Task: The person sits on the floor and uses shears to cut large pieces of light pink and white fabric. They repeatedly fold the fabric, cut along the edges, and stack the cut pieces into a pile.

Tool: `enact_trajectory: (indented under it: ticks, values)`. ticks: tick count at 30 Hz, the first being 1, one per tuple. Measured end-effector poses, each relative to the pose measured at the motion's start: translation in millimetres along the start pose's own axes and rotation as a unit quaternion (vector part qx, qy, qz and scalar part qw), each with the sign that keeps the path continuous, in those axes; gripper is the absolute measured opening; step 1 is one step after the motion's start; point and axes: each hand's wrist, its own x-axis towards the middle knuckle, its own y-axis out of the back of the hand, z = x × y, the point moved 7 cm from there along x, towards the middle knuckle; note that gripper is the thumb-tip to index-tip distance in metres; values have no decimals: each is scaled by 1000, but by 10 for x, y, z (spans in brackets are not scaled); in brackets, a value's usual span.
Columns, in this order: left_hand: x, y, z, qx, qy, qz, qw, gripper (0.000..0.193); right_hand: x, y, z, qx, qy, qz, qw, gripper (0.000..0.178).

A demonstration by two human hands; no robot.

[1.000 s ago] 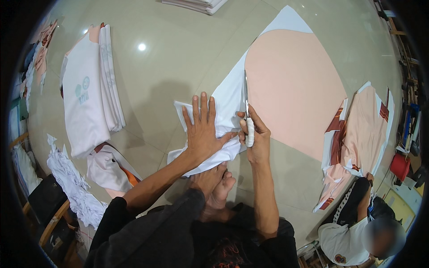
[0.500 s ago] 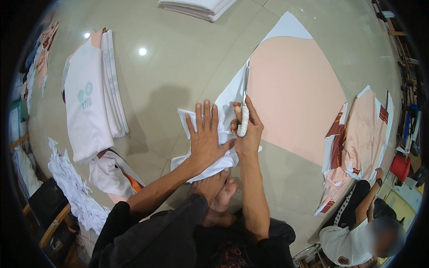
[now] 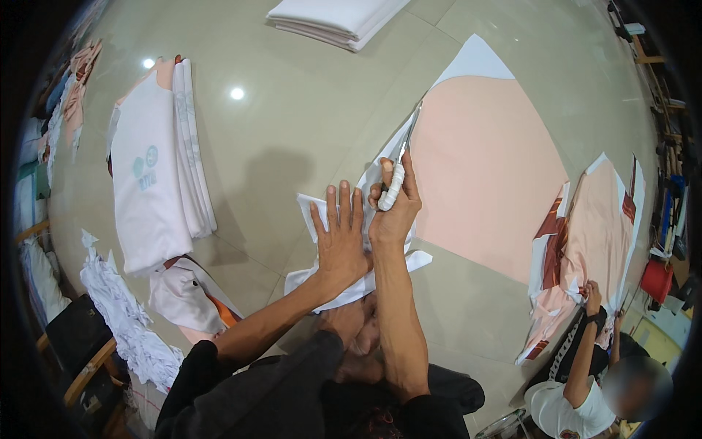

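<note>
My right hand [image 3: 395, 214] is closed round a pair of scissors [image 3: 392, 189] whose handle is wrapped in white. Their blades point away from me, along the left edge of a large peach fabric panel [image 3: 486, 168] with a white border. My left hand [image 3: 342, 238] lies flat with its fingers stretched on the white fabric strip [image 3: 369, 175] beside that edge. The loose near end of the strip lies crumpled round my left hand, by my bare feet [image 3: 351, 322].
Folded white fabric pieces [image 3: 150, 183] lie on the left, above white scraps [image 3: 121, 311]. Another folded stack [image 3: 336, 18] is at the far side. On the right, a person [image 3: 578, 395] handles peach fabric with maroon trim [image 3: 596, 219].
My right hand and the scissors have turned slightly, the blade tips now leaning more to the right. At the right, the other person's hand has reached onto the peach fabric.
</note>
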Motion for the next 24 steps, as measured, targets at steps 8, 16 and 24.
enact_trajectory:
  ticks: [8,16,24]
  values:
    - [-21,38,3,-14,2,-6,1000,118,83,-29,-52,-41,-11,-7,999,61]
    - [-277,174,-268,-28,28,13,999,112,282,80,-363,45,-25,-78,996,52]
    - [-1970,213,-1436,-25,200,166,965,87,-511,793,-1077,-568,402,43,717,60]
